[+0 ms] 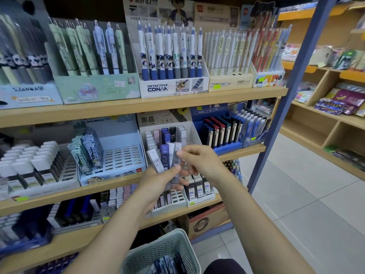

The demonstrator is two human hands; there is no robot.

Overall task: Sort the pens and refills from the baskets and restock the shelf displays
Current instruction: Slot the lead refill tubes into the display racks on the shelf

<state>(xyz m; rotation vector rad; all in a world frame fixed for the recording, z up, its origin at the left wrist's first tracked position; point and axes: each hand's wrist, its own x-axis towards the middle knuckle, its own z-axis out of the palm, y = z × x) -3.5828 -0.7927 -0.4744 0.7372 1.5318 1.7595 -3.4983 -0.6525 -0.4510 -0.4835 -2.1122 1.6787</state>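
**Picking one lead case from the fan**

Left hand [158, 179] curled round a fan of lead cases [158, 162], held in front of the white display box [194, 133] on the middle shelf. Right hand [197, 161] pinching the clear case [178, 155] at the fan's right edge. Cases standing long-way up, tops tilted toward the box just behind. Right hand nearer. Basket [177, 237] waiting below.

The lower ends of the refill cases [158, 162] are hidden behind the left hand [158, 180], the small print on them blurs, and below that hand the basket [158, 252] is cut off by the bottom edge.
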